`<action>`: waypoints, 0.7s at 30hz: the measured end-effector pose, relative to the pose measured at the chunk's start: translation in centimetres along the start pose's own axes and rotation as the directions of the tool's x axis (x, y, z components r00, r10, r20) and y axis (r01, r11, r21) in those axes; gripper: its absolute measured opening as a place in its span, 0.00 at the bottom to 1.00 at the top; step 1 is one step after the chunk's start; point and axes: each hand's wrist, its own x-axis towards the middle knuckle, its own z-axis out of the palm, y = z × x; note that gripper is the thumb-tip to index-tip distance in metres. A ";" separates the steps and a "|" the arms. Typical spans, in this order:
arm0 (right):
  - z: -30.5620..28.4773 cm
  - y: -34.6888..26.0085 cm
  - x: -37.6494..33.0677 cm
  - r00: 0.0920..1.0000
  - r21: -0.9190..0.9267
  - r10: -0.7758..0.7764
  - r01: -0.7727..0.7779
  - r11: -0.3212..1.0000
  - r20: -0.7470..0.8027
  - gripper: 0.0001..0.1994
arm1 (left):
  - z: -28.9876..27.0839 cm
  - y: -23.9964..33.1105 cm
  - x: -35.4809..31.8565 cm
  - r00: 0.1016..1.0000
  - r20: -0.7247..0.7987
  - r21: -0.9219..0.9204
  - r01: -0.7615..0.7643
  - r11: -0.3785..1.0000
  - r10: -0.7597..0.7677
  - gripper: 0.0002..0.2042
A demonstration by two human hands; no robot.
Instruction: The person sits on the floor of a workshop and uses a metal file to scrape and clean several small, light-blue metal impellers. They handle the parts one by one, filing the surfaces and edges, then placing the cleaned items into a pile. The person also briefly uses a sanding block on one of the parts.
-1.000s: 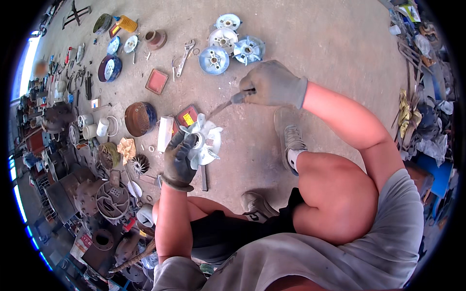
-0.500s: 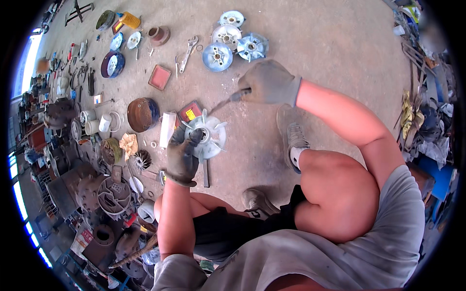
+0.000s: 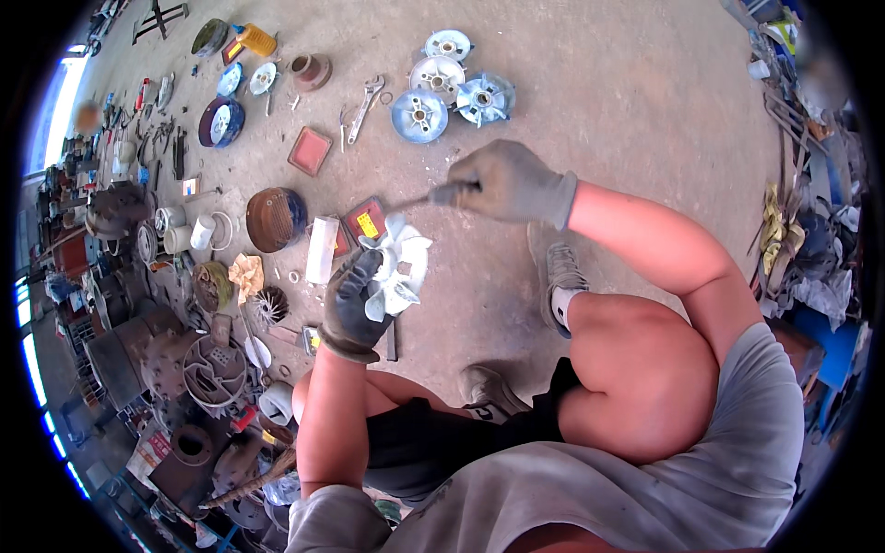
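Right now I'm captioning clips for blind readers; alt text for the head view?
A crouching person's gloved left hand grips a white plastic fan while the gloved right hand points a thin tool at it, above a concrete floor strewn with metal parts.

White matt plastic bladed fan wheel (image 3: 398,267), w/ dull thin metal tool (image 3: 415,200). Grey knit cloth gloves; rough grey concrete floor (image 3: 627,101).

Three blue-and-white fan wheels (image 3: 449,85) lie ahead of me, a wrench (image 3: 367,100) beside them, a red tray (image 3: 310,150) nearer
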 end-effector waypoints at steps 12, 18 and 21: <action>2.8 -0.4 -0.1 0.895 0.577 0.197 -0.414 0.704 0.401 0.20 | 3.9 -1.2 -0.2 0.970 0.084 0.879 -0.179 0.443 0.227 0.24; 3.8 0.8 -0.3 0.869 0.788 0.144 -0.491 0.372 0.473 0.16 | 3.7 -1.8 0.8 0.824 0.162 0.744 -0.463 0.482 0.542 0.33; 3.0 -0.1 -0.6 0.865 0.831 0.200 -0.499 0.245 0.460 0.16 | 3.7 -0.9 0.2 0.903 0.041 0.543 -0.379 0.749 0.428 0.31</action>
